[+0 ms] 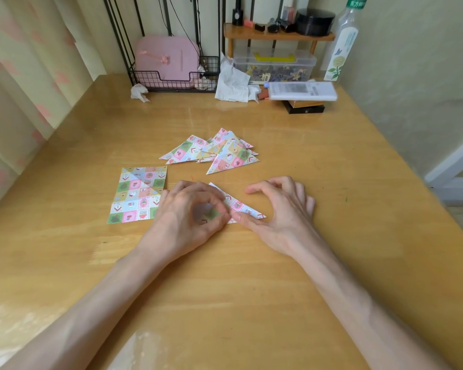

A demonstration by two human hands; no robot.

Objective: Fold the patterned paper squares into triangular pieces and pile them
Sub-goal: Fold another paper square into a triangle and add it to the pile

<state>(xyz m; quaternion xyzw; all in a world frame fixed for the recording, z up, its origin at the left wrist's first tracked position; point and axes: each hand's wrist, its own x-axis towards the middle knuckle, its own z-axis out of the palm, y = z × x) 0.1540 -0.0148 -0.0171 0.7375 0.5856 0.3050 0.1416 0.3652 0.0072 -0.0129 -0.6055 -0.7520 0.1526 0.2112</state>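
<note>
While both hands work on it, a paper triangle lies just nearer the person than the pile of finished triangles. It is patterned with small pastel squares in pink, green and blue, holding tiny cartoon pictures. The left hand pinches it with curled fingers. The right hand presses it with the thumb, fingers arched and gripping nothing. Unfolded sheets lie left of the pile.

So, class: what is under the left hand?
A folded paper triangle lies under the left hand; its right point sticks out, and a patch shows between curled fingers. Its left part is covered.
</note>
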